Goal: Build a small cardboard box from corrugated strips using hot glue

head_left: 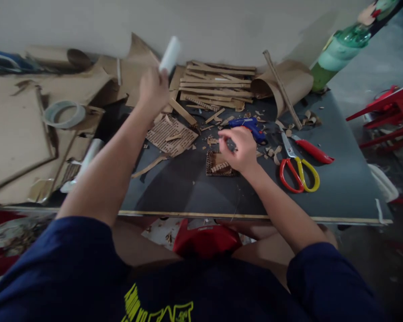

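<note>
My left hand (153, 91) is closed around a white cylinder (170, 54), raised above the back of the table and tilted; its kind is blurred. Lower and to the right, my right hand (240, 147) has thumb and forefinger curled together in a pinch. Anything between those fingertips is too small to make out. Just under that hand sits a small open corrugated cardboard box (218, 163) with a ridged strip inside. Behind the same hand lies a blue glue gun (246, 125), partly covered. A piece of ribbed cardboard (173, 135) rests between the hands.
Cardboard strips (218, 82) are stacked by the wall. Scissors (298, 172) and a red-handled cutter (314, 150) lie on the right. A green bottle (337, 58) stands at the back right corner. On the left, a tape roll (64, 114) rests on cardboard sheets (13, 129).
</note>
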{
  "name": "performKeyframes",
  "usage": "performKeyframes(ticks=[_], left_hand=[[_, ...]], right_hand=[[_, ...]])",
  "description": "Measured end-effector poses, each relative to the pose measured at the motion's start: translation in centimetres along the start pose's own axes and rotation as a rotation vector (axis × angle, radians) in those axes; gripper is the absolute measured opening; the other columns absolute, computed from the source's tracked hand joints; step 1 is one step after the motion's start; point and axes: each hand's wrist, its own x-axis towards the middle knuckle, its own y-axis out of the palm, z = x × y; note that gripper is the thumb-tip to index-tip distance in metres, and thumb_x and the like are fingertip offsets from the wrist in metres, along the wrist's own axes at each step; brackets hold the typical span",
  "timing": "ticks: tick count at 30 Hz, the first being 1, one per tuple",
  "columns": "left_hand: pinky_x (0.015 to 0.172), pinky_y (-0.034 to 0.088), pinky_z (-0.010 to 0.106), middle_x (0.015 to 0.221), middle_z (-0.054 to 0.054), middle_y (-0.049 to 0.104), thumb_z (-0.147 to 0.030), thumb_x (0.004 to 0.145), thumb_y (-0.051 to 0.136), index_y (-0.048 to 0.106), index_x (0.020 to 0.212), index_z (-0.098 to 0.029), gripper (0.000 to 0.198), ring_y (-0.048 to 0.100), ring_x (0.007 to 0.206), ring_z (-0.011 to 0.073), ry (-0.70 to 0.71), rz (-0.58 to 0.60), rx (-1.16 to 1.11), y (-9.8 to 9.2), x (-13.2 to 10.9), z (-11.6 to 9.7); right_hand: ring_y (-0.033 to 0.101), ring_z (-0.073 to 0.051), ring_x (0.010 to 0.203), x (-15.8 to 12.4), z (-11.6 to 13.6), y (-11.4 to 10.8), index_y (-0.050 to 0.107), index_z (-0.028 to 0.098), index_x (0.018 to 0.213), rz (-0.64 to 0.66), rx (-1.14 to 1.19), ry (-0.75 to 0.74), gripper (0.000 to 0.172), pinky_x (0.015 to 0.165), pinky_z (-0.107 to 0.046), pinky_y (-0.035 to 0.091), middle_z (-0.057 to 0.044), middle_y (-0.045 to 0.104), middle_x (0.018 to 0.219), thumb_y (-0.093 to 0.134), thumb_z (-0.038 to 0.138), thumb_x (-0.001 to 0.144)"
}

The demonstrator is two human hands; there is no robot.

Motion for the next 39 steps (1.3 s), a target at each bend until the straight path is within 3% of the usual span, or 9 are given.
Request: performKeyframes(ticks=[5,9,14,20,23,28,33,35,39], left_hand=[[0.057,0.036,0.025,0.069,-0.003,0.056,-0.031,0.103,0.046,0.056,0.088,-0.018,0.022,0.048,0.058,0.0086,0.277,0.349,-0.365,-1.6,-13.2,-5.0],[0.054,0.029,0.028,0.065,0.0,0.055,-0.036,0.103,0.037,0.056,0.081,-0.02,0.033,0.046,0.056,0.0119,0.46,0.329,-0.279,-2.3,-18.9,-4.5],[0.052,0.021,0.029,0.053,-0.001,0.041,-0.045,0.102,0.035,0.038,0.061,-0.022,0.047,0.034,0.048,0.0115,0.446,0.233,-0.2,-2.2,-18.8,-3.4],[0.054,0.022,0.03,0.051,-0.002,0.035,-0.062,0.1,0.03,0.037,0.061,-0.022,0.056,0.032,0.048,0.0117,0.38,-0.099,-0.252,-3.0,-17.8,-4.4],[0.055,0.027,0.03,0.056,-0.003,0.037,-0.069,0.098,0.024,0.036,0.064,-0.022,0.059,0.038,0.053,0.0122,0.259,-0.287,-0.352,-3.3,-16.4,-3.9],[0.059,0.031,0.031,0.062,-0.003,0.032,-0.062,0.101,0.029,0.034,0.068,-0.023,0.051,0.037,0.06,0.0128,0.133,-0.531,-0.625,-3.0,-15.8,-2.4],[0.06,0.033,0.031,0.061,-0.003,0.027,-0.048,0.101,0.035,0.024,0.064,-0.023,0.045,0.032,0.059,0.0134,0.063,-0.65,-0.608,-3.3,-16.5,-1.8],[0.056,0.034,0.03,0.057,-0.004,0.027,-0.042,0.097,0.041,0.027,0.061,-0.023,0.043,0.03,0.055,0.0116,-0.011,-0.563,-0.623,-3.2,-16.0,-1.0],[0.075,0.055,0.028,0.094,0.001,0.065,-0.053,0.081,0.069,0.052,0.106,-0.023,0.043,0.064,0.085,0.0135,-0.061,0.103,-0.943,-2.8,-14.8,0.7]], right_hand=[[0.064,-0.015,0.073,1.0,1.0,0.8,0.052,0.027,0.122,-0.027,0.441,0.535,0.049,0.06,-0.031,0.052,-0.007,0.067,0.112,0.051,0.064,0.09],[0.064,-0.016,0.075,0.7,0.9,1.6,0.052,0.026,0.109,-0.011,0.657,0.624,0.058,0.06,-0.029,0.053,-0.004,0.066,0.098,0.053,0.075,0.08],[0.069,-0.022,0.082,0.2,-0.1,2.0,0.048,0.022,0.102,0.126,0.846,0.817,0.045,0.059,-0.034,0.058,-0.008,0.069,0.093,0.042,0.063,0.085],[0.068,-0.027,0.11,0.1,0.5,0.9,0.053,0.021,0.117,0.182,1.103,0.944,0.059,0.087,-0.044,0.062,-0.013,0.066,0.127,0.068,0.056,0.072],[0.069,-0.028,0.104,0.1,0.5,1.2,0.059,0.02,0.109,0.143,1.136,1.033,0.057,0.085,-0.045,0.063,-0.014,0.07,0.118,0.075,0.054,0.066],[0.068,-0.022,0.073,0.2,0.1,2.0,0.058,0.019,0.09,-0.018,0.899,0.985,0.029,0.064,-0.037,0.061,-0.007,0.069,0.08,0.066,0.043,0.075],[0.065,-0.018,0.074,0.4,0.6,1.8,0.059,0.019,0.092,-0.116,0.566,0.767,0.029,0.065,-0.032,0.055,-0.004,0.067,0.081,0.058,0.048,0.085],[0.063,-0.018,0.074,0.6,0.4,1.5,0.058,0.02,0.091,-0.161,0.462,0.708,0.036,0.066,-0.033,0.055,-0.004,0.066,0.081,0.059,0.056,0.084],[0.059,-0.017,0.069,0.8,-0.1,0.4,0.057,0.021,0.084,-0.077,0.548,0.643,0.057,0.065,-0.035,0.055,-0.002,0.061,0.076,0.065,0.076,0.072]])
